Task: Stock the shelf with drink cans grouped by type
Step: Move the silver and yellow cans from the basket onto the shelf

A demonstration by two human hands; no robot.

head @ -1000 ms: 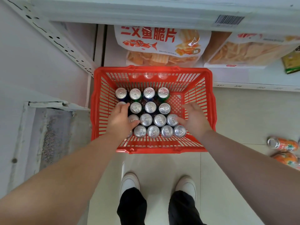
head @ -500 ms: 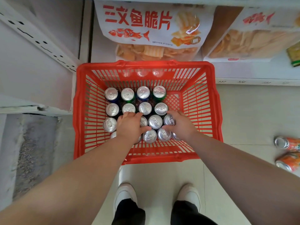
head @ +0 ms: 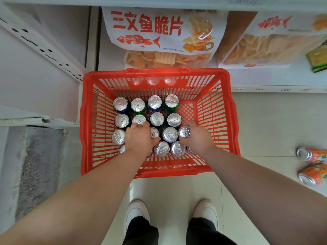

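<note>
A red plastic basket [head: 228, 124] stands on the floor in front of the bottom shelf. Several upright drink cans fill it, seen from above as silver tops; blue [head: 120, 104] and green [head: 171, 101] sides show in the back row. My left hand [head: 139, 138] lies over a can in the third row, fingers curled down around it; that can is hidden. My right hand [head: 198, 137] wraps around a can [head: 184, 132] at the right end of the same row, whose top shows beside my thumb.
Two orange cans [head: 311, 154] lie on their sides on the floor tiles at the right. Large snack bags [head: 159, 36] rest on the bottom shelf [head: 276, 80] just behind the basket. A white shelf upright [head: 40, 46] and a rough concrete strip [head: 33, 167] are at the left.
Both hands moved inward from the basket's sides onto the third row of cans and closed around them. The view has drawn closer to the basket.
</note>
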